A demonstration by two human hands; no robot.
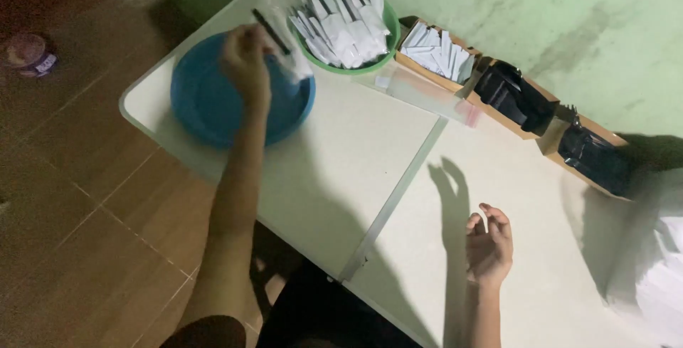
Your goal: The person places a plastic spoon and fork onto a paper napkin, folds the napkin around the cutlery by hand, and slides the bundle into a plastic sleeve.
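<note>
The worktop [498,177] is a pale folding table with a seam running diagonally down the middle, and its rounded near-left corner sits right over the brown tiled floor [92,198]. Most of the open room is on the right half: that whole stretch around the right hand [489,248] is bare, smooth surface with only shadows on it. The right hand hovers there loosely open, fingers curled a bit, holding nothing.

The left hand [245,60] is stretched way out to the far-left corner, over a blue plastic basin [206,113] that sits close to the worktop's edge. It's pinched around a small clear packet with a dark stick-like item [277,38] inside, held above the basin's far rim.

Just behind that, touching or nearly touching the basin, there's a green bowl [388,35] heaped with more of the same white-and-clear packets [341,20]. Along the back edge against the green wall [569,20], a row of cardboard boxes: one with white sachets [437,49], two with glossy black wrapped pieces [516,95] [594,156]. A flat clear plastic sleeve [427,95] lies in front of the boxes. Something white and blurry sits at the far right [658,262]; the person can't tell what it is. A small jar [30,53] is off on the floor.
</note>
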